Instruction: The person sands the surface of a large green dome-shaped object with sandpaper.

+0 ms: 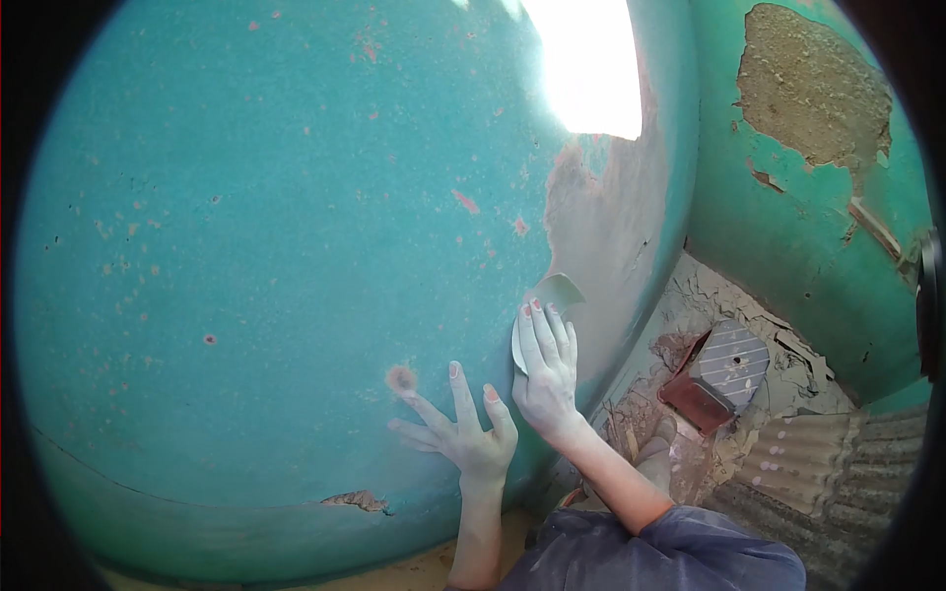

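Observation:
My left hand (463, 431), coated in pale dust, rests on the turquoise painted wall (296, 246) with its fingers spread and nothing in it. One fingertip lies just below a small brownish round patch (401, 378). To its right, my right hand (547, 369) presses a thin, pale sheet of sandpaper (560, 290) against the wall. The sheet's upper corner lifts away beyond the fingertips, and another edge shows by the thumb; the rest is hidden under the palm. Right of this hand, a bare greyish patch (601, 227) borders the paint.
A green wall (788, 256) at the right has a large area of broken plaster (813, 84). Below it, debris surrounds a reddish box with a striped grey face (729, 364). Corrugated sheets (818, 473) lie at lower right. Bright light falls on the upper wall.

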The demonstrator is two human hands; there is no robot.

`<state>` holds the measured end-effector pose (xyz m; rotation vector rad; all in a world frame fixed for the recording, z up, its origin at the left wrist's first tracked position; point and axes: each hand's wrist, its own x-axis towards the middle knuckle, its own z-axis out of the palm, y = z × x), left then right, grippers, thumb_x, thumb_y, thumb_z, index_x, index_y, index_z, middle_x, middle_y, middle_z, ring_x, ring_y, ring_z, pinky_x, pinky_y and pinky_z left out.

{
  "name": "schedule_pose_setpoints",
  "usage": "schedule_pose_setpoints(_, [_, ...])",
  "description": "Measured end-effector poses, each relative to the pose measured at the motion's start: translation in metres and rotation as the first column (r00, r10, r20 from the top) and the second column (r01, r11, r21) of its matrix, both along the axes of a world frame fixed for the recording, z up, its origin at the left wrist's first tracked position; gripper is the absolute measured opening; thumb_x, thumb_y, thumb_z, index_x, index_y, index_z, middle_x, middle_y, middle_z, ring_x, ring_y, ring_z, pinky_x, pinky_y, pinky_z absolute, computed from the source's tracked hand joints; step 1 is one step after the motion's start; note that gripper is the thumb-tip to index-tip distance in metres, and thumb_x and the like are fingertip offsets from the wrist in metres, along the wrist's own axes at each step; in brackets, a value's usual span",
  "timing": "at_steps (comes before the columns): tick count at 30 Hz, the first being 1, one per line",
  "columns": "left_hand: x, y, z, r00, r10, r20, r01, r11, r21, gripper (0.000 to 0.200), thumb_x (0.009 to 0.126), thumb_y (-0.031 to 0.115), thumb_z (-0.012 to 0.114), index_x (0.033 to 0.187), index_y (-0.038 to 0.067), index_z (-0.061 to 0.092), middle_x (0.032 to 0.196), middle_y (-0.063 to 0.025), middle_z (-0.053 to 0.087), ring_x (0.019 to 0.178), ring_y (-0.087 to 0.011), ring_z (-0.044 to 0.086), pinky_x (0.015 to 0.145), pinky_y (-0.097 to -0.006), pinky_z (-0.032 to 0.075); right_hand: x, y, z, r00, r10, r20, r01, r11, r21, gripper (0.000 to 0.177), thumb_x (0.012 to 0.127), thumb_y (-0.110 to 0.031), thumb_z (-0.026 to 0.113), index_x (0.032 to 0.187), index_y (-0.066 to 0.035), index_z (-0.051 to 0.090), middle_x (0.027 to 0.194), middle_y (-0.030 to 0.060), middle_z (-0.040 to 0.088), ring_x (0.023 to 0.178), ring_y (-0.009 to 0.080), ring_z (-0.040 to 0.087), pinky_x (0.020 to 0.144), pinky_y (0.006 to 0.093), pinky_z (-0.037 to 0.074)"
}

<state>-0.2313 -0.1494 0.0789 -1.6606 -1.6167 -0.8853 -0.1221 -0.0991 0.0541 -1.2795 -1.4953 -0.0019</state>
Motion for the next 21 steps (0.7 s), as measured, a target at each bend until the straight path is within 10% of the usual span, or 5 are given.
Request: schedule_pose_setpoints(21, [-0.002,0.009,-0.01,0.99,0.089,-0.11,-0.082,0.995,0.063,0.048,0.096,0.038,0.055,0.139,0.016,0.06,0.164,-0.0268,0.011,0.146,-0.0587,-0.008,0.109,-0.0709,-0.013,0.008,0.006,0.02,0.999,-0.006,0.037,0.007,1.0,-0.028,0.064,0.083,-0.005,0.057,0.145,0.0,0.046,0.153,0.0151,0.042,0.141,0.0406,0.037,0.113,0.0603,0.025])
